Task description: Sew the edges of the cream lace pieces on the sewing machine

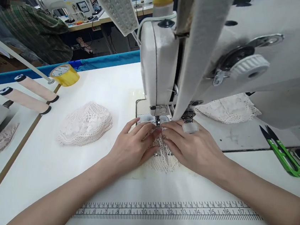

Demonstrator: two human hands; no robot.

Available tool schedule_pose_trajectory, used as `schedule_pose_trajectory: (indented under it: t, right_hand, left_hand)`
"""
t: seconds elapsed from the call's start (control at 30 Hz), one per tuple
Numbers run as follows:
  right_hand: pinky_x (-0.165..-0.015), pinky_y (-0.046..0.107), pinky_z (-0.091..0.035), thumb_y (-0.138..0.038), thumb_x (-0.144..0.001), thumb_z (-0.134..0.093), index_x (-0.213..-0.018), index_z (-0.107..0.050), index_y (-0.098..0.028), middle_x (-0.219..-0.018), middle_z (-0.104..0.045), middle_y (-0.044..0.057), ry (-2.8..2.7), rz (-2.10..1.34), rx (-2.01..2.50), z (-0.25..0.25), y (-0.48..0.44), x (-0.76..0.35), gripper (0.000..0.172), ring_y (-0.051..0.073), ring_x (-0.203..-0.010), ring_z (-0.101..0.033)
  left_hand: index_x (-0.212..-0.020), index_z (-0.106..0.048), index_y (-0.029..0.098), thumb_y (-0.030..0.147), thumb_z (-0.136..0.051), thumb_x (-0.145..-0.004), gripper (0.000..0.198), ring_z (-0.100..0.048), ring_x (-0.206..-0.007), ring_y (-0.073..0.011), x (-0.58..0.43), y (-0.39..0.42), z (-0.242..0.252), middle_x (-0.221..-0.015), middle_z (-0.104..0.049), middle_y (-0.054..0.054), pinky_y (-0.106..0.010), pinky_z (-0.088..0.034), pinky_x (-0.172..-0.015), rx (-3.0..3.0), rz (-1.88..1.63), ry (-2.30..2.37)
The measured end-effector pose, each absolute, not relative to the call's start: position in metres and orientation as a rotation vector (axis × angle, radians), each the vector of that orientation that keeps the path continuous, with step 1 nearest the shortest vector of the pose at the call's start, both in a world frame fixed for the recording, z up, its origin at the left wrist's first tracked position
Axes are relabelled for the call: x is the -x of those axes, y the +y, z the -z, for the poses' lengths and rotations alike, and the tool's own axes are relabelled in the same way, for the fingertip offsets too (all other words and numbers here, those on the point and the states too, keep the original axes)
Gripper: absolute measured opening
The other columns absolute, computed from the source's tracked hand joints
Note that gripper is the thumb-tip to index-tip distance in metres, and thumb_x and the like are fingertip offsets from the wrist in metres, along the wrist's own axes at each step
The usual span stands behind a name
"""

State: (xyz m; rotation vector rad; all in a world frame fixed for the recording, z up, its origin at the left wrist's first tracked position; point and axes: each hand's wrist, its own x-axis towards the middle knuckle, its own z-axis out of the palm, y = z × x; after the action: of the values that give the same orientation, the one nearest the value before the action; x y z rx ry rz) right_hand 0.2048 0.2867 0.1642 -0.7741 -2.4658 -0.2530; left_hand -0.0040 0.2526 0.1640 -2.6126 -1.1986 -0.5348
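Observation:
A pale pink lace piece (164,160) lies on the sewing machine bed, its top edge at the presser foot (158,121). My left hand (133,143) has its bent fingers and thumb on the lace's left side, close to the foot. From the right, my right hand (193,145) holds the lace with fingers drawn together, the fingertips near the needle. Both hands partly cover the lace. The white sewing machine head (159,63) stands right above them.
Stacked lace pieces (86,124) lie left, and more lace (229,108) sits behind the machine arm. Green thread snips (285,155) rest at right. Thread cones (25,100) and yellow tape (65,75) stand left. A printed ruler (169,212) runs along the front. Another person sits behind.

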Motion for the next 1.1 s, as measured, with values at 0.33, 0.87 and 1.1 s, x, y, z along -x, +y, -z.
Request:
schedule_pose_trajectory:
  t: [0.33,0.87,1.1]
  right_hand:
    - [-0.095,0.039,-0.041,-0.024,-0.096,-0.049,-0.089,-0.070,-0.013,-0.087,-0.072,0.012,-2.507,0.439,0.819,-0.1657,0.2897,-0.2059,0.024,0.024,-0.097,-0.061]
    - [-0.100,0.042,-0.038,-0.024,-0.096,-0.048,-0.093,-0.068,-0.013,-0.100,-0.073,0.011,-2.549,0.419,0.862,-0.1630,0.2894,-0.2053,0.022,0.025,-0.105,-0.061]
    - [-0.095,0.041,-0.041,-0.023,-0.096,-0.050,-0.097,-0.068,-0.014,-0.089,-0.073,0.008,-2.532,0.463,0.836,-0.1645,0.2889,-0.2065,0.021,0.026,-0.104,-0.061]
  left_hand:
    - [-0.126,-0.059,0.015,0.036,-0.052,-0.096,0.037,-0.060,-0.118,-0.0211,0.0015,0.2495,-0.1663,-0.125,-0.066,-0.009,-0.047,-0.033,-0.113,2.537,0.460,-1.162]
    - [-0.124,-0.061,0.015,0.040,-0.051,-0.096,0.039,-0.063,-0.114,-0.0230,-0.0009,0.2490,-0.1639,-0.121,-0.068,-0.012,-0.054,-0.029,-0.115,2.518,0.519,-1.185]
    - [-0.123,-0.061,0.014,0.038,-0.053,-0.095,0.038,-0.062,-0.115,-0.0235,0.0007,0.2499,-0.1632,-0.121,-0.067,-0.012,-0.054,-0.030,-0.115,2.503,0.528,-1.190]
